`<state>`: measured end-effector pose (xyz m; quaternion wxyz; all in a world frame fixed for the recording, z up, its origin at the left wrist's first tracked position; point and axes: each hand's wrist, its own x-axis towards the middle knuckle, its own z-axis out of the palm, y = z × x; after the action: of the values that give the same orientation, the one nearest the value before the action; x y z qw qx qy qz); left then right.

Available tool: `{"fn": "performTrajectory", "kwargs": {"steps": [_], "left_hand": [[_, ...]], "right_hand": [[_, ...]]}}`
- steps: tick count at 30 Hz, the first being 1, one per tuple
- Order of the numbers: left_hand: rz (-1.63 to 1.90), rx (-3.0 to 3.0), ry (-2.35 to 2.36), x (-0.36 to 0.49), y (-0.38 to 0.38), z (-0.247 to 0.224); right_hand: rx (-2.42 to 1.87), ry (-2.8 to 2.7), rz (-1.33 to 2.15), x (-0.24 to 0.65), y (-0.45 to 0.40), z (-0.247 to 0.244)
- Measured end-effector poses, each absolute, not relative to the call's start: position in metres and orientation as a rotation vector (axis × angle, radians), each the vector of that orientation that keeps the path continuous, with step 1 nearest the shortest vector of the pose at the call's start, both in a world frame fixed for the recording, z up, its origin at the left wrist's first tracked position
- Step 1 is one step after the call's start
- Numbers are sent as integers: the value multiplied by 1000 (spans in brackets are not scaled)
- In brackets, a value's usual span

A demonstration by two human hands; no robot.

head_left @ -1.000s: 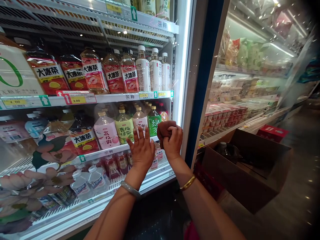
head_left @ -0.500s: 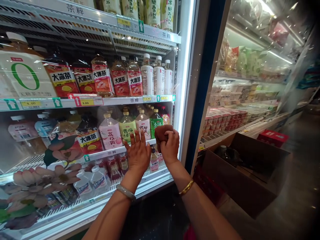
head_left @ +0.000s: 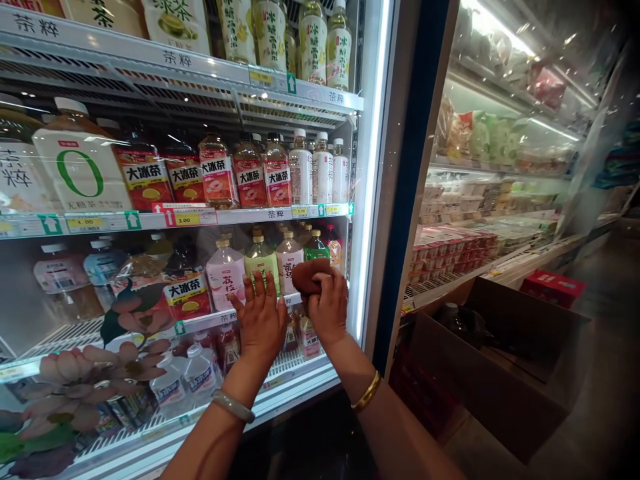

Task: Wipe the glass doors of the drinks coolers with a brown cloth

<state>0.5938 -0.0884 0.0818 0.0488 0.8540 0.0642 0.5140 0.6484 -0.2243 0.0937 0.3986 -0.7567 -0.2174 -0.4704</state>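
My left hand (head_left: 263, 321) is spread with its palm toward the glass door of a lit drinks cooler; its fingertips appear to rest on the pane. My right hand (head_left: 329, 303) is wrapped round a bunched brown cloth (head_left: 306, 275), which seems pressed to the glass just right of my left hand. Part of the cloth is hidden by my fingers. Behind the glass, a pink-labelled bottle (head_left: 225, 273) and a green-capped row's yellow-green bottle (head_left: 263, 257) stand near my hands. A flower decal (head_left: 80, 380) covers the lower left of the pane.
Shelves of tea bottles (head_left: 220, 173) fill the cooler. Right of its bright frame (head_left: 373, 167) is an open chiller with red-and-white cups (head_left: 450, 253). An open cardboard box (head_left: 480, 380) stands on the floor at right, beside a red box (head_left: 553, 288).
My right hand and the cloth have moved left and slightly down across the glass. My left hand sits lower and further left in view. The camera view has tilted upward a little.
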Motion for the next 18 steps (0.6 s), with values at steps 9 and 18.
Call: {"fn": "performTrajectory", "kwargs": {"steps": [9,18], "left_hand": [[1563,2629,162,586,-80,75],[1584,2666,177,580,-63,71]], "right_hand": [[-1870,-643,-1215,644,-214,90],[-1844,-806,-1206,623,-182,86]]}}
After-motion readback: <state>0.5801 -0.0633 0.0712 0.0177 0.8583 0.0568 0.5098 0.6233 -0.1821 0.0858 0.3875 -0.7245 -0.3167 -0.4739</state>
